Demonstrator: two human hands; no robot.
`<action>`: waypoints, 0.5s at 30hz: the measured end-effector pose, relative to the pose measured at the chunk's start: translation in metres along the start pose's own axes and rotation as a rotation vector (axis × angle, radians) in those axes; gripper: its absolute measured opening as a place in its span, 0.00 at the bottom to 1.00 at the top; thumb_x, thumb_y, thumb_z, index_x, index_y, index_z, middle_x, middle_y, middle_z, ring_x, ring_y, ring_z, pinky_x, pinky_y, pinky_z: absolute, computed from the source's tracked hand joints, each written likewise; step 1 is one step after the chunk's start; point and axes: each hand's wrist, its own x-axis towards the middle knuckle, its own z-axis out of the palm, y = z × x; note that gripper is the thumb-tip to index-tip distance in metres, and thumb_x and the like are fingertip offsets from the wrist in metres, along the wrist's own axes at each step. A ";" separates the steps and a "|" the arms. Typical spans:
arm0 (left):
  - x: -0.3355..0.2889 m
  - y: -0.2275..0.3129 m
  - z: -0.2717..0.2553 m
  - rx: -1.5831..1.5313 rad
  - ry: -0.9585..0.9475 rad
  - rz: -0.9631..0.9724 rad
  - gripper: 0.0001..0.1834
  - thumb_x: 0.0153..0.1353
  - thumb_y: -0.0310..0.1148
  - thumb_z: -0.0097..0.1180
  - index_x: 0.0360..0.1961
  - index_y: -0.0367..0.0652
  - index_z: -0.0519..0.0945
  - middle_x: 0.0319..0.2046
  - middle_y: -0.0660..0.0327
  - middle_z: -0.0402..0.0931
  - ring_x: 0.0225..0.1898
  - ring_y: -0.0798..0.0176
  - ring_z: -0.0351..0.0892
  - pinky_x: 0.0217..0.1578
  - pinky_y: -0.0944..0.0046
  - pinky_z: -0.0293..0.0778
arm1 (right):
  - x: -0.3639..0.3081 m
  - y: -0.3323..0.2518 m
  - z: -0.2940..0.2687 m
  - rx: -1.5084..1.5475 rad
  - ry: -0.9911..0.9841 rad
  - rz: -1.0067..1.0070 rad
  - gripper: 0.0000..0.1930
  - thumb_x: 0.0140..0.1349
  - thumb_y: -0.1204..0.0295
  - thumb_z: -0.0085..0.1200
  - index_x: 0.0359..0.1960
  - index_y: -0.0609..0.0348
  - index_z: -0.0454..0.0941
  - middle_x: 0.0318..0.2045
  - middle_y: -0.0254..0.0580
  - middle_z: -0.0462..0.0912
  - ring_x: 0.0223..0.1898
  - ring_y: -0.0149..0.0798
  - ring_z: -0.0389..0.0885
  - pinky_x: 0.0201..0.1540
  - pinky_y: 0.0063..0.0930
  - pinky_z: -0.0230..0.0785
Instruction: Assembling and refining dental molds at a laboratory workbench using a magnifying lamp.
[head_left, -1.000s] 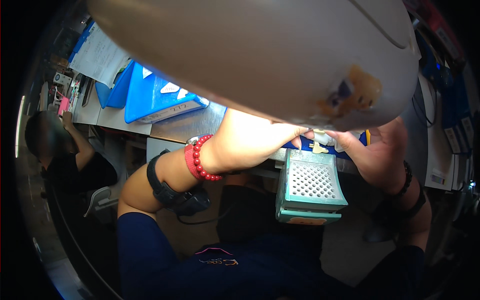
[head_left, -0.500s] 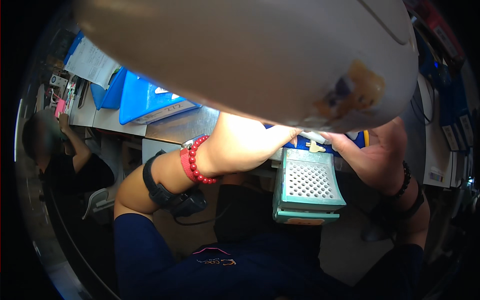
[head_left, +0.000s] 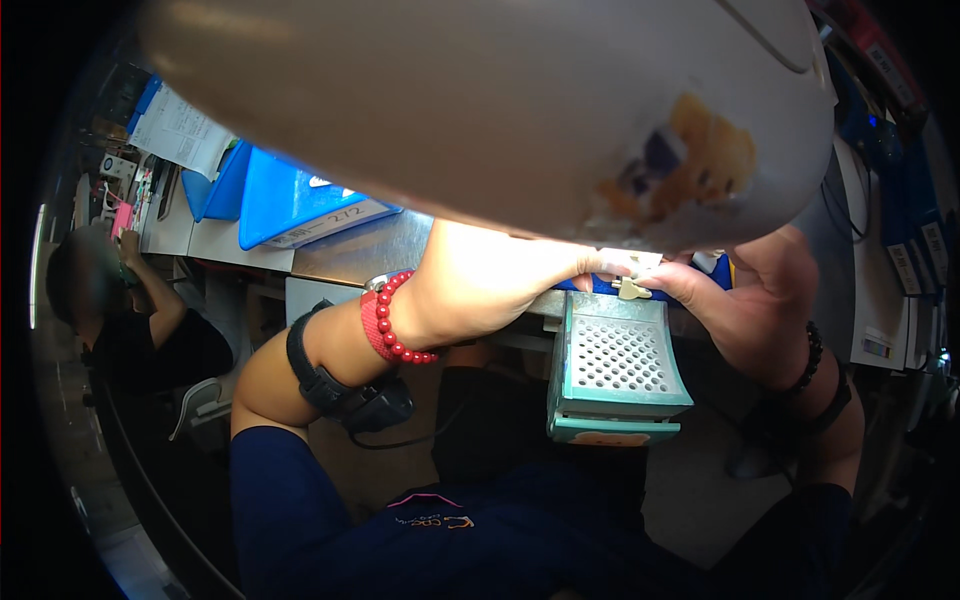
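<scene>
Under the large pale lamp-like hood (head_left: 480, 110), my two hands meet over the bench edge. My left hand (head_left: 490, 280), with a red bead bracelet at its wrist, has its thumb and fingers pinched at a small pale piece (head_left: 643, 258). From the other side my right hand (head_left: 745, 295) brings its bent thumb against the same piece, its fingers curled. Just below the thumb tips sits a small beige lug-shaped part (head_left: 631, 289), close to the mint-green box with a perforated panel (head_left: 620, 360). The hood hides some fingertips and most of the piece.
Blue bins (head_left: 300, 205) stand on the metal bench (head_left: 350, 255) at the left, with a paper sheet (head_left: 180, 125) behind. Farther left another person (head_left: 150, 310) sits at work. More blue bins (head_left: 905, 250) line the right side. The hood hangs low above my hands.
My right thumb has moved left and up, closer to my left thumb, around the small pale piece. The hood appears slightly higher in view.
</scene>
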 end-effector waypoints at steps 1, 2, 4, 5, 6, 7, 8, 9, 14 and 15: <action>0.001 0.001 0.001 0.001 0.001 0.000 0.08 0.59 0.23 0.60 0.40 0.33 0.83 0.39 0.53 0.82 0.32 0.67 0.81 0.33 0.69 0.79 | 0.001 -0.001 0.000 -0.012 0.003 -0.019 0.10 0.48 0.76 0.69 0.31 0.59 0.81 0.25 0.40 0.83 0.26 0.31 0.83 0.29 0.21 0.73; 0.002 0.002 0.004 -0.029 0.063 -0.013 0.08 0.56 0.23 0.62 0.37 0.32 0.84 0.35 0.55 0.83 0.31 0.68 0.81 0.31 0.70 0.78 | 0.001 -0.002 0.000 -0.024 0.006 -0.039 0.10 0.48 0.76 0.69 0.31 0.59 0.81 0.26 0.40 0.83 0.26 0.32 0.83 0.29 0.21 0.73; 0.003 0.004 0.007 -0.059 0.126 -0.026 0.07 0.53 0.22 0.65 0.34 0.32 0.85 0.30 0.56 0.84 0.29 0.70 0.82 0.28 0.72 0.77 | 0.001 -0.002 -0.001 -0.021 0.002 -0.031 0.10 0.48 0.76 0.69 0.31 0.59 0.81 0.26 0.40 0.83 0.26 0.32 0.83 0.29 0.21 0.73; 0.002 0.005 0.008 -0.094 0.127 -0.055 0.07 0.53 0.22 0.66 0.34 0.31 0.84 0.30 0.57 0.84 0.29 0.70 0.82 0.28 0.72 0.77 | 0.001 -0.002 -0.001 -0.018 -0.003 -0.023 0.10 0.48 0.77 0.69 0.31 0.60 0.81 0.26 0.40 0.83 0.26 0.32 0.83 0.29 0.21 0.73; 0.002 0.005 0.009 -0.128 0.128 -0.083 0.08 0.53 0.23 0.66 0.34 0.31 0.84 0.30 0.57 0.84 0.29 0.70 0.82 0.27 0.72 0.77 | 0.001 -0.002 -0.001 -0.018 -0.003 -0.023 0.10 0.48 0.77 0.69 0.31 0.60 0.81 0.26 0.40 0.83 0.26 0.32 0.83 0.29 0.21 0.73; 0.002 0.004 0.009 -0.127 0.129 -0.084 0.08 0.53 0.23 0.66 0.34 0.31 0.84 0.30 0.57 0.84 0.29 0.70 0.82 0.27 0.72 0.77 | 0.001 -0.003 -0.002 -0.012 -0.013 -0.002 0.10 0.48 0.77 0.69 0.31 0.60 0.81 0.26 0.41 0.83 0.26 0.32 0.83 0.29 0.21 0.73; 0.001 0.002 0.010 -0.116 0.157 -0.086 0.08 0.53 0.23 0.66 0.34 0.31 0.84 0.30 0.57 0.84 0.29 0.71 0.82 0.26 0.72 0.77 | 0.001 -0.004 -0.002 -0.007 -0.022 0.019 0.10 0.48 0.77 0.68 0.32 0.60 0.81 0.26 0.41 0.83 0.26 0.33 0.83 0.29 0.21 0.73; 0.000 0.000 0.010 -0.105 0.185 -0.088 0.08 0.53 0.24 0.66 0.34 0.31 0.84 0.29 0.57 0.83 0.28 0.71 0.82 0.26 0.73 0.76 | 0.002 -0.003 -0.002 -0.005 -0.024 0.017 0.10 0.48 0.77 0.68 0.32 0.60 0.81 0.26 0.41 0.83 0.26 0.33 0.83 0.29 0.21 0.73; 0.006 0.001 0.007 -0.029 0.146 0.008 0.10 0.51 0.26 0.69 0.33 0.31 0.84 0.25 0.60 0.82 0.24 0.73 0.79 0.24 0.75 0.73 | -0.002 0.004 0.011 0.189 0.085 0.092 0.09 0.49 0.78 0.67 0.32 0.62 0.81 0.28 0.41 0.84 0.28 0.31 0.84 0.32 0.20 0.74; 0.008 0.004 0.006 0.036 0.120 0.008 0.11 0.51 0.27 0.70 0.33 0.31 0.84 0.24 0.61 0.81 0.23 0.74 0.78 0.23 0.75 0.72 | -0.002 0.004 0.011 0.192 0.079 0.085 0.09 0.49 0.78 0.67 0.32 0.62 0.81 0.28 0.41 0.84 0.28 0.31 0.84 0.32 0.20 0.74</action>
